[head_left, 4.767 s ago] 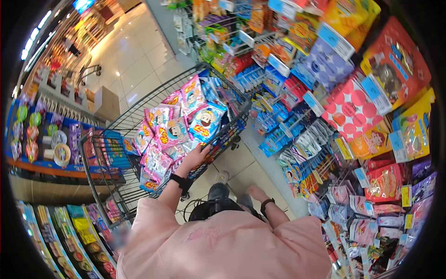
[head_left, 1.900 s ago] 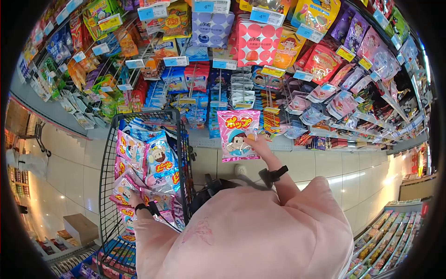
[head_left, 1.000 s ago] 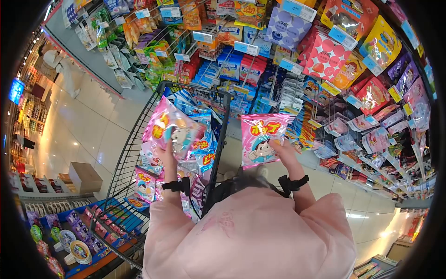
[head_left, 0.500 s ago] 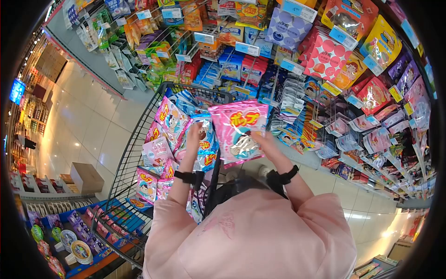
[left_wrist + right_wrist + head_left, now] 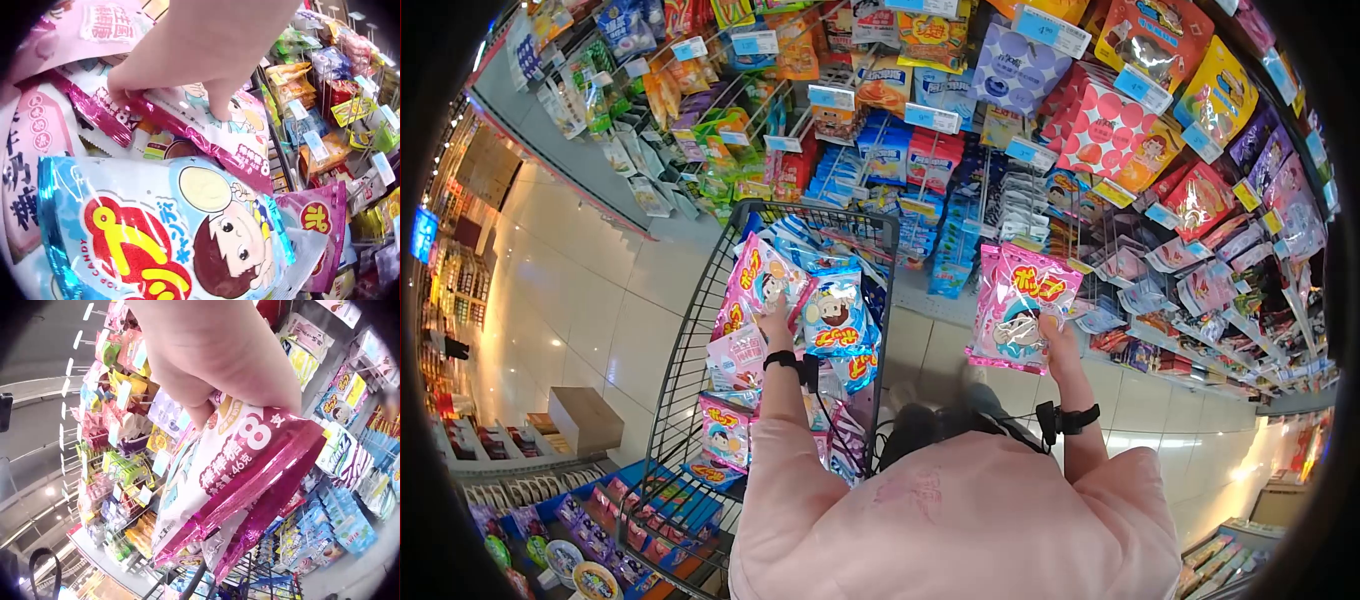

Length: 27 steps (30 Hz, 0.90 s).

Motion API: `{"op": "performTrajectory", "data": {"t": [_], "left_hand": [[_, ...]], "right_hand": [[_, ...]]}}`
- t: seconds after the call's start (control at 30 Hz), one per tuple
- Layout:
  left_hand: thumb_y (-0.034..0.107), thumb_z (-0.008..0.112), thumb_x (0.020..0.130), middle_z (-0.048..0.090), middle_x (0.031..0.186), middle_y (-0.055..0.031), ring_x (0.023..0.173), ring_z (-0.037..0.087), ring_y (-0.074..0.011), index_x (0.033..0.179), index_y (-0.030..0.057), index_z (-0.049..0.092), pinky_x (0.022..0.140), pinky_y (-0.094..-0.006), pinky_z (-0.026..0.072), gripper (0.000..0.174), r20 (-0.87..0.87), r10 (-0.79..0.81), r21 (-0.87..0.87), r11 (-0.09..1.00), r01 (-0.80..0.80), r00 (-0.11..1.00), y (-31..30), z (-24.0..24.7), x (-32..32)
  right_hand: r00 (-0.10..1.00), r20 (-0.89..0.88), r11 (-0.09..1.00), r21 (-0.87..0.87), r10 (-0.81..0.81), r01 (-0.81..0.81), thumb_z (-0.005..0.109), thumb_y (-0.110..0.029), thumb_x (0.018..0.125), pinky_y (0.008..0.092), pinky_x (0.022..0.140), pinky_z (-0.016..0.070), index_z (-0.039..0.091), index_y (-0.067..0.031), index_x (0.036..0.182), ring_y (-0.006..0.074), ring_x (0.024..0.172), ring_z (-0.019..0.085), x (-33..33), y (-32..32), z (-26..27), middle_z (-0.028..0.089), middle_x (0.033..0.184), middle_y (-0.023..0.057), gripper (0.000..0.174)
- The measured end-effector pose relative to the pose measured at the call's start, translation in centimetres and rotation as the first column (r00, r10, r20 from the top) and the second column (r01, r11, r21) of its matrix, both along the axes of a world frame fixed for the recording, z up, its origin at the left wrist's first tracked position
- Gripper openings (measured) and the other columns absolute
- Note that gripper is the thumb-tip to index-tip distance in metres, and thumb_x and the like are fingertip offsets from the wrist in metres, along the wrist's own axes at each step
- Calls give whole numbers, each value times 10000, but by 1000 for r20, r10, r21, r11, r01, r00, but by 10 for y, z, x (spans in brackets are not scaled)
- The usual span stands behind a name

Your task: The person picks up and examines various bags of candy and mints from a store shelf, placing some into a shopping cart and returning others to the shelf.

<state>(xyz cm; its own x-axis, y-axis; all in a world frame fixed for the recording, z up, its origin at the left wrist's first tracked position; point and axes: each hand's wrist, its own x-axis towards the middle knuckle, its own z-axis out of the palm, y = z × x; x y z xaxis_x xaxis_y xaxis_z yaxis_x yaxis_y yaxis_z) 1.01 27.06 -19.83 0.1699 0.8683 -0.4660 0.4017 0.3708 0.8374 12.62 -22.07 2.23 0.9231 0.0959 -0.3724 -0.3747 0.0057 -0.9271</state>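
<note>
My right hand (image 5: pixel 1060 350) grips pink candy bags (image 5: pixel 1025 305) to the right of the cart, seemingly two layered together; in the right wrist view the hand (image 5: pixel 225 369) holds their upper part, with magenta edges (image 5: pixel 250 494) below. Inside the cart, my left hand (image 5: pixel 776 328) pinches a pink bag (image 5: pixel 762 280) lying on the pile. The left wrist view shows the thumb and fingers of that hand (image 5: pixel 194 56) at the magenta edge of the bag (image 5: pixel 212 131). A blue candy bag (image 5: pixel 835 312) lies just right of the left hand, its printed face (image 5: pixel 162 231) up.
The black wire cart (image 5: pixel 675 370) holds several more bags. Racks of hanging candy (image 5: pixel 1010 75) with price tags run along the far side. A cardboard box (image 5: pixel 586 420) stands on the floor left of the cart; a blue-edged display (image 5: pixel 580 520) is at lower left.
Half a second ago both hands were close together near the pink bags. Since then the right hand has carried them right, and the left hand has moved left onto a pink bag in the cart.
</note>
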Motion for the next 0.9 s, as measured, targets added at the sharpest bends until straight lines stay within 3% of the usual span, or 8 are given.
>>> {"op": "performTrajectory", "data": {"t": [0.07, 0.1, 0.13, 0.2, 0.23, 0.37, 0.57, 0.9], "left_hand": [[332, 743, 585, 455, 1097, -158, 891, 511, -284, 1164, 25, 322, 632, -413, 459, 779, 387, 39, -209, 977, 47, 921, -2, 8, -5], [-117, 542, 655, 394, 1204, -173, 1043, 437, -251, 1250, 179, 370, 830, -298, 385, 687, 190, -135, -118, 980, 160, 972, -21, 50, -8], [-117, 542, 655, 394, 1204, -173, 1043, 437, -251, 1250, 179, 370, 830, -298, 385, 687, 190, -138, -118, 980, 162, 972, -20, 49, -9], [185, 700, 652, 474, 1074, -105, 778, 521, -235, 1152, 81, 331, 527, -390, 433, 630, 394, -152, 70, 988, 135, 906, -22, 48, -14], [152, 672, 682, 490, 1071, -109, 843, 522, -214, 1153, 29, 353, 635, -365, 445, 582, 405, -165, 26, 985, 169, 899, -40, 104, -13], [95, 615, 737, 535, 1037, -83, 913, 508, -149, 1124, -5, 437, 801, -265, 392, 438, 404, -321, 275, 936, 221, 857, -54, 144, 1], [129, 577, 778, 520, 1072, -81, 953, 496, -159, 1138, -4, 426, 838, -278, 368, 413, 549, -541, 319, 840, 439, 637, -142, 237, 19], [211, 508, 843, 529, 1029, -36, 928, 485, -107, 1128, 18, 450, 820, -259, 376, 350, 484, -782, 145, 514, 846, 393, -362, 233, 62]], "right_hand": [[998, -63, 999, -36, 7, -9, 596, -249, 771, 185, 471, 351, 528, -54, 941, 43, 614, 485, -3, -4, -2, 544, 759, -27, 267], [998, -64, 999, -36, 5, -7, 596, -249, 771, 185, 471, 351, 528, -54, 941, 43, 614, 485, -4, -4, -3, 544, 759, -27, 267], [997, -72, 1000, -27, 9, -10, 597, -262, 770, 185, 468, 345, 527, -62, 941, 39, 616, 480, -5, -2, -4, 542, 759, -33, 272], [997, -82, 1000, -17, 11, -13, 597, -275, 768, 185, 465, 338, 527, -70, 941, 35, 619, 476, -5, -1, -9, 540, 758, -39, 278], [996, -76, 998, -38, 39, -42, 598, -291, 766, 186, 466, 336, 528, -76, 944, 35, 627, 476, -4, -1, -13, 538, 762, -41, 288], [996, -48, 995, -72, 69, -72, 606, -330, 753, 187, 466, 335, 534, -81, 950, 40, 637, 477, -1, 3, -8, 541, 770, -38, 325], [997, 49, 998, -20, 64, -63, 594, -293, 771, 193, 474, 351, 577, -59, 895, 35, 642, 471, -1, -9, 16, 549, 760, -26, 265], [996, 86, 984, 173, 35, -49, 571, -264, 793, 216, 607, 396, 550, 5, 941, 64, 695, 498, 8, -119, 60, 568, 801, 10, 308]]}}
